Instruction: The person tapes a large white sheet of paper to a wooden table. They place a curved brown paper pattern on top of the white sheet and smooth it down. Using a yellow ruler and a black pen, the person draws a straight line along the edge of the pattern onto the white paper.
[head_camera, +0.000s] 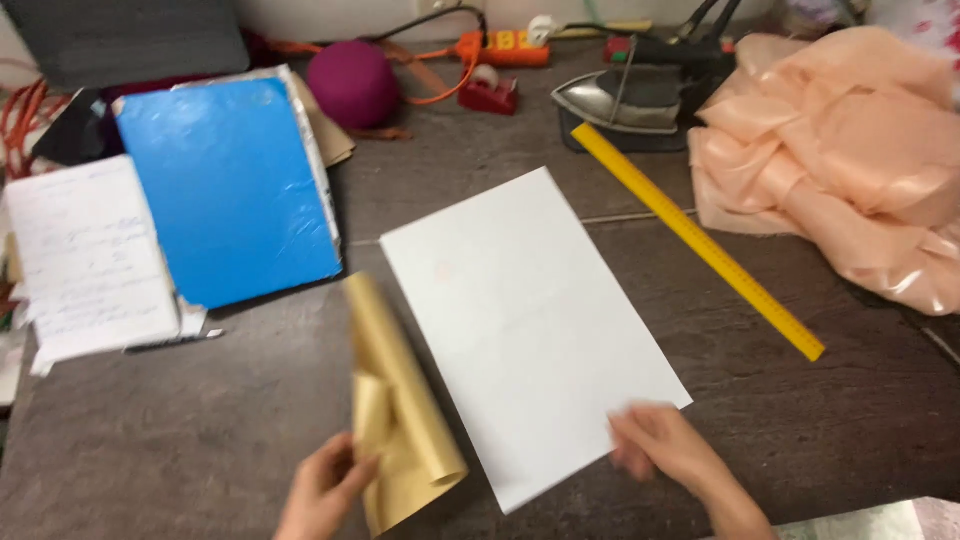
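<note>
One white sheet (527, 330), one gold roll (400, 405) (partly curled), one yellow ruler (697, 240), one iron (625, 100), two hands.

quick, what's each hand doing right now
Left hand: closed on the curled gold paper.
Right hand: fingers down on the white sheet, gripping nothing.

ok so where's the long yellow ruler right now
In the head view, the long yellow ruler lies diagonally on the dark tabletop, right of centre, between the white paper sheet and the peach fabric pile, its top end by the iron.
</note>
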